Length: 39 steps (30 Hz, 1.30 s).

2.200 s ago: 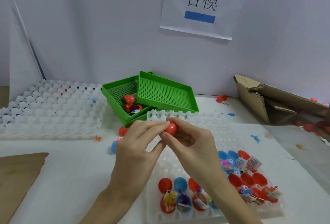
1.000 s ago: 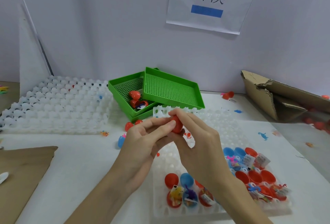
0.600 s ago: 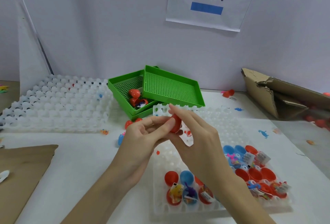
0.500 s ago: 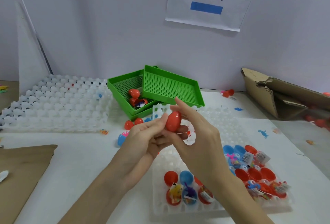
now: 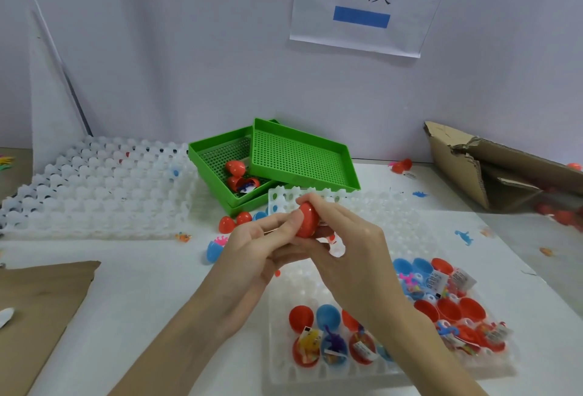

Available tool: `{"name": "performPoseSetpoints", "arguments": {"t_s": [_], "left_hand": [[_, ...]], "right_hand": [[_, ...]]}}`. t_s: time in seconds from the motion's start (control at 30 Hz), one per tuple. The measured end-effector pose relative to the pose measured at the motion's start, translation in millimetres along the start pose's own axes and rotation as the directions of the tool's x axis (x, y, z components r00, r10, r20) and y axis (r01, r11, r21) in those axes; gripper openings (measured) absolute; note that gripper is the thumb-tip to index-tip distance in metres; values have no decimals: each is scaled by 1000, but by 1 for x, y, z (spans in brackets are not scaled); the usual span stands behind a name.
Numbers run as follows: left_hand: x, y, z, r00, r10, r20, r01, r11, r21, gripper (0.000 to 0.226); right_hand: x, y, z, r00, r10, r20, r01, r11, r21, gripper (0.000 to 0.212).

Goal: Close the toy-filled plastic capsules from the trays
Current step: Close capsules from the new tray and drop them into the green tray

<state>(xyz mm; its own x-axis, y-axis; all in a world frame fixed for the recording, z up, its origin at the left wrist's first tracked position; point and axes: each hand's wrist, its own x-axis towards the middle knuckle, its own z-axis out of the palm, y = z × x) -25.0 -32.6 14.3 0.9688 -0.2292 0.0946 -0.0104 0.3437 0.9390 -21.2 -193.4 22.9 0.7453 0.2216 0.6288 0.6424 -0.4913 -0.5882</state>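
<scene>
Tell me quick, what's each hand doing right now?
Left hand: pinching the red capsule.
Right hand: gripping the same capsule from the other side.

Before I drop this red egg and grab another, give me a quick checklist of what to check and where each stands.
1. Red egg looks shut, no gap showing: ok, though fingers hide part of the seam.
2. Both hands on it, left hand and right hand: ok.
3. Halves fully clicked together: cannot tell.
4. Somewhere to put it, a green tray with red eggs already in it: ok.
5. More work left, open filled halves in the white tray near you: ok.
6. Loose eggs on the table beside the green tray closed: cannot tell.
</scene>
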Motion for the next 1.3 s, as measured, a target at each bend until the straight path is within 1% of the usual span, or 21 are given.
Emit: {"name": "performPoseSetpoints", "arguments": {"t_s": [0.13, 0.37, 0.4, 0.47, 0.5, 0.53, 0.57, 0.6, 0.67, 0.73, 0.8, 0.83, 0.87, 0.9, 0.97, 1.03, 1.1, 1.13, 1.17, 1.23, 1.3], "left_hand": [[1, -3, 1, 1000, -1, -9, 0, 1000, -17, 43], [4, -5, 4, 994, 2, -111, 1, 1000, 30, 54], [6, -3, 5, 990, -14, -138, 17, 1000, 18, 60], [7, -2, -1, 985, -29, -173, 33, 999, 24, 68], [7, -1, -4, 982, -21, -186, 26, 999, 25, 68], [7, 0, -6, 979, -11, -202, 15, 1000, 19, 67], [7, 0, -8, 976, -3, -217, 4, 1000, 5, 65], [7, 1, -9, 973, 1, -230, -2, 1000, -7, 63], [9, 2, -9, 971, -9, -240, 2, 1000, -26, 62], [12, 3, -9, 968, -33, -249, 21, 998, -51, 62], [16, 3, -10, 965, -59, -257, 41, 996, -75, 63], [17, 4, -11, 963, -69, -260, 49, 995, -85, 63], [19, 4, -13, 963, -72, -262, 49, 994, -93, 63], [19, 4, -15, 962, -69, -264, 44, 994, -98, 64], [20, 4, -17, 961, -52, -270, 28, 995, -93, 64], [18, 3, -18, 963, -40, -267, 18, 996, -86, 63], [15, 2, -17, 968, -28, -248, 12, 998, -69, 62], [13, 1, -16, 970, -23, -242, 10, 998, -58, 61], [11, 1, -15, 972, -20, -236, 8, 999, -50, 60], [8, 1, -12, 973, -9, -229, 0, 999, -40, 57], [6, 2, -9, 973, -1, -230, -7, 999, -37, 55]], "right_hand": [[2, -1, 1, 1000, -17, -7, 16, 995, -99, 57], [6, -5, -4, 994, 107, -27, -108, 993, -39, 50], [10, -3, -9, 988, 150, -49, -151, 988, -18, 51], [22, 5, -21, 949, 306, -76, -287, 937, 198, 48], [34, 13, -31, 911, 404, -78, -353, 865, 358, 43], [46, 22, -43, 861, 506, -53, -395, 731, 556, 35], [63, 31, -56, 792, 611, -8, -407, 537, 739, 26], [79, 43, -71, 720, 693, 31, -370, 346, 862, 17], [108, 65, -101, 589, 806, 63, -252, 108, 962, 11], [128, 78, -123, 550, 833, 63, -278, 111, 954, 18], [144, 93, -136, 494, 869, -39, -269, 196, 943, 32], [146, 98, -139, 486, 868, -104, -224, 239, 945, 39], [152, 105, -143, 465, 877, -121, -161, 218, 963, 44], [156, 112, -145, 410, 902, -136, -128, 204, 971, 48], [156, 122, -140, 390, 907, -158, -207, 253, 945, 46], [144, 124, -132, 476, 878, -49, -407, 269, 873, 42], [124, 122, -126, 584, 812, 9, -472, 330, 817, 39], [114, 119, -124, 642, 766, 26, -482, 376, 792, 37], [102, 112, -123, 689, 725, 6, -522, 491, 698, 33], [78, 98, -121, 789, 614, 31, -588, 739, 330, 23], [60, 87, -120, 836, 513, 194, -513, 857, -52, 13]]}}
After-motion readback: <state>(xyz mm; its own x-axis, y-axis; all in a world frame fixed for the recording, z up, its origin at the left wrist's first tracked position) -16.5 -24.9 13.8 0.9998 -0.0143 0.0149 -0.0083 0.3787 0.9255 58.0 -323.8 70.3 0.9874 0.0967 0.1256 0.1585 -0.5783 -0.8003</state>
